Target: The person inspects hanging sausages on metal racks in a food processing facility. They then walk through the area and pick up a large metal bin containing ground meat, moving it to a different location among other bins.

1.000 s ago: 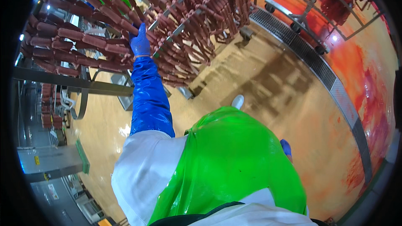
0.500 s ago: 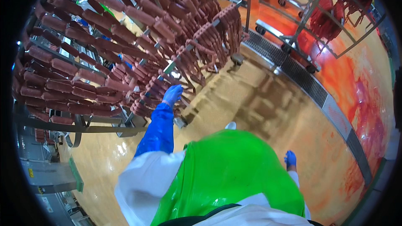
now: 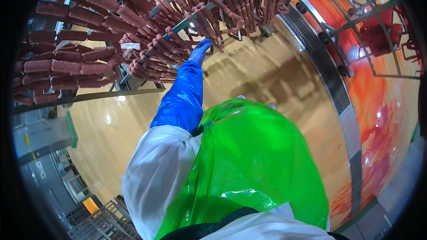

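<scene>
While extended forward from the body, seen from above: blue-gloved left hand (image 3: 200,52), fingers (image 3: 205,43) bunched close together. Tips just beside the lower ends of hanging sausage links (image 3: 158,51); from this angle, impossible to tell whether touching or clamped on one. Right hand out of view. Behind the left hand, a glossy blue sleeve cover (image 3: 182,95), then a white sleeve (image 3: 160,169).

Above the fingers, sausage links draped in tight rows over a slanting metal rod (image 3: 183,25); to the left, thicker sausage strands (image 3: 71,66) spread fanwise toward the rim of the view; between both groups, a white slip (image 3: 130,46) against the links. Below these, a grey rail (image 3: 111,94) across the tan floor (image 3: 111,151). Nearer, a green apron (image 3: 262,151); to the right, a floor drain grating (image 3: 318,49) and a wheeled metal frame (image 3: 378,11).

Likely faults, as judged from this pose: a link hooked by a fingertip and dragged off its rod, owing to close packing; a casing split, if pulled unevenly; neighbouring strands tangled, if brushed by the blue sleeve cover; a dropped strand soiled by the floor; a lost footing, if wet as well as shiny underfoot.
</scene>
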`<action>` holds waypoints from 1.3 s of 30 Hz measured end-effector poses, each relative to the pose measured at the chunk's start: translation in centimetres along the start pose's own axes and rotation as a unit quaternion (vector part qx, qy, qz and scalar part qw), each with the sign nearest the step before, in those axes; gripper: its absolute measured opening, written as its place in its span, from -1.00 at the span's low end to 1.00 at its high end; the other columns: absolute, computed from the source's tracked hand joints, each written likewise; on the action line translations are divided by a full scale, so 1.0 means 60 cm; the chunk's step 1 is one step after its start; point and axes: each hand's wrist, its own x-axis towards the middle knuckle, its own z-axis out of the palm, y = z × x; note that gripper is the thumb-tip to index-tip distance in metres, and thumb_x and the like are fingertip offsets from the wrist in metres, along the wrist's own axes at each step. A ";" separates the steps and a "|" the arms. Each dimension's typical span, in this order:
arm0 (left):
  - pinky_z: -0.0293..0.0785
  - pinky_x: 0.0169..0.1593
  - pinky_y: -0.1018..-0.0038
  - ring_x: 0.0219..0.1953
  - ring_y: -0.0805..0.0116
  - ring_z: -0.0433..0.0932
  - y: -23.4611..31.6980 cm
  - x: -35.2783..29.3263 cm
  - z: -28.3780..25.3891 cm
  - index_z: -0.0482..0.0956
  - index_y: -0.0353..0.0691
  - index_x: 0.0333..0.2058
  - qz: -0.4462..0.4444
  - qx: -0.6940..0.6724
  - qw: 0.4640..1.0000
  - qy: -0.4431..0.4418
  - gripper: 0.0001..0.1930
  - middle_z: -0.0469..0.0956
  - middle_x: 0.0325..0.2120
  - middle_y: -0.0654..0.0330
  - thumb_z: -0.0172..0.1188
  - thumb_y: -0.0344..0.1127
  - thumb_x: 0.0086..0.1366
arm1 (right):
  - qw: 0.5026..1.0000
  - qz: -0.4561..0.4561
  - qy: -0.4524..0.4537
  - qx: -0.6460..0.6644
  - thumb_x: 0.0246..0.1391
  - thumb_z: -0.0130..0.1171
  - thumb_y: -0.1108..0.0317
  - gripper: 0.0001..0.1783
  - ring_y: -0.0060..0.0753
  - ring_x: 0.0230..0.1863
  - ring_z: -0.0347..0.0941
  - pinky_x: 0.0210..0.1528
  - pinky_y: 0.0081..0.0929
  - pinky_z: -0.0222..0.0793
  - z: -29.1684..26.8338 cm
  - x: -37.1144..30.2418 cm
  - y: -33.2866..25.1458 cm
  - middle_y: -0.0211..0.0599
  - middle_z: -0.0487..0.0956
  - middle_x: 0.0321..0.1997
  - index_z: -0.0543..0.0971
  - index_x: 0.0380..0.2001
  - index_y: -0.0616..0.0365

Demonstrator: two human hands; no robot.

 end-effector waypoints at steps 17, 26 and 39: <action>0.52 -0.27 0.42 -0.42 0.38 0.53 -0.075 -0.198 0.132 0.49 -0.34 -0.22 -0.023 -0.141 0.982 0.125 -0.62 0.53 -0.42 0.17 0.25 -0.10 0.19 | 0.996 -0.051 -0.006 -0.079 0.11 0.09 0.13 -0.44 -0.42 -0.34 0.49 -0.43 -0.52 0.33 -0.196 0.050 -0.472 -0.28 0.56 -0.09 0.39 0.15 0.11; 0.50 -0.24 0.41 -0.35 0.34 0.58 -0.216 -0.310 0.103 0.53 -0.29 -0.32 -0.089 0.100 0.990 0.040 -0.61 0.58 -0.43 0.12 0.23 -0.01 0.19 | 0.987 0.003 -0.066 -0.148 0.07 0.11 0.06 -0.37 -0.29 -0.30 0.51 -0.40 -0.36 0.34 -0.186 0.077 -0.493 -0.28 0.54 -0.09 0.34 0.19 0.04; 0.48 -0.36 0.40 -0.53 0.36 0.52 -0.133 -0.339 0.156 0.53 -0.29 -0.31 -0.149 0.116 0.977 0.104 -0.52 0.58 -0.48 0.13 0.09 0.12 0.26 | 0.980 -0.097 -0.046 -0.166 0.11 0.08 0.11 -0.55 -0.45 -0.39 0.47 -0.48 -0.54 0.28 -0.153 0.075 -0.615 -0.40 0.54 -0.18 0.43 0.07 -0.06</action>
